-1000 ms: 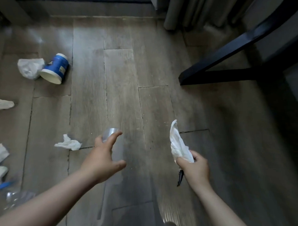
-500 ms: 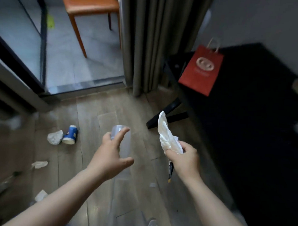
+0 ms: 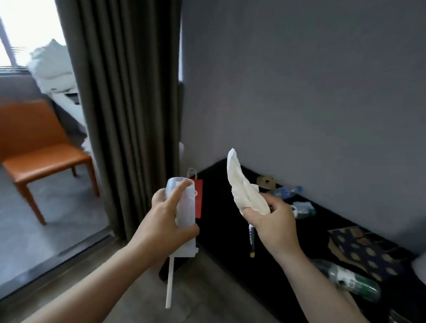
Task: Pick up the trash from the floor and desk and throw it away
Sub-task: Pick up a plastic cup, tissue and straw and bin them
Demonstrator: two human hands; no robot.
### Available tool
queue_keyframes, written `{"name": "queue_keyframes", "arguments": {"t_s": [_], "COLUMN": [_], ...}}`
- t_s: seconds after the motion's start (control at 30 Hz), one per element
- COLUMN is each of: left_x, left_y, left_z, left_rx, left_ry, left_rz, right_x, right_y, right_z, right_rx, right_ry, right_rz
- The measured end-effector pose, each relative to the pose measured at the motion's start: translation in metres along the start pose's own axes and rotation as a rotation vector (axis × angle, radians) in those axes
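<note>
Left hand [image 3: 164, 226] is gripping an upright clear cup [image 3: 185, 205], fingers curling round it; a white straw [image 3: 169, 283] is hanging below. Right hand [image 3: 274, 227] is pinching a crumpled white tissue [image 3: 242, 187] and a thin dark stick [image 3: 251, 242], which is dangling beneath. Both are hovering beside the black tabletop [image 3: 223, 223], where a red bag [image 3: 199, 200], a clear bottle [image 3: 286, 191] and a green bottle [image 3: 349, 279] are lying.
</note>
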State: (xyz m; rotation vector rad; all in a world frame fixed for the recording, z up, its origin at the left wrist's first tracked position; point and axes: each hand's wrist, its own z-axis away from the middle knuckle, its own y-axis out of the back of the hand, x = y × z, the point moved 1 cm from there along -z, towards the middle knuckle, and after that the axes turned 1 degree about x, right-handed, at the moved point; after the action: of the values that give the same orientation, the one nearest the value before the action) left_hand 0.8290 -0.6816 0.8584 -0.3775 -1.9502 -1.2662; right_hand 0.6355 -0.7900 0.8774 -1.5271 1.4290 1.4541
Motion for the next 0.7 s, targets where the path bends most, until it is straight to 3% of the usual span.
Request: {"name": "queue_keyframes", "arguments": {"t_s": [0.37,0.7], "left_x": [0.176,0.358], "left_y": [-0.056,-0.156], "left_z": [0.034,0.154], "left_rx": [-0.317,-0.566], "left_ry": [-0.426,-0.736], "left_rz": [0.139,0.301], "right_x": [-0.058,-0.093], "right_y": [0.185,0.374], "right_z": [0.129,0.306], "right_rx": [0.538,0.967], "right_ry": [-0.005,-0.09], "right_rz": [0.097,0.249]}}
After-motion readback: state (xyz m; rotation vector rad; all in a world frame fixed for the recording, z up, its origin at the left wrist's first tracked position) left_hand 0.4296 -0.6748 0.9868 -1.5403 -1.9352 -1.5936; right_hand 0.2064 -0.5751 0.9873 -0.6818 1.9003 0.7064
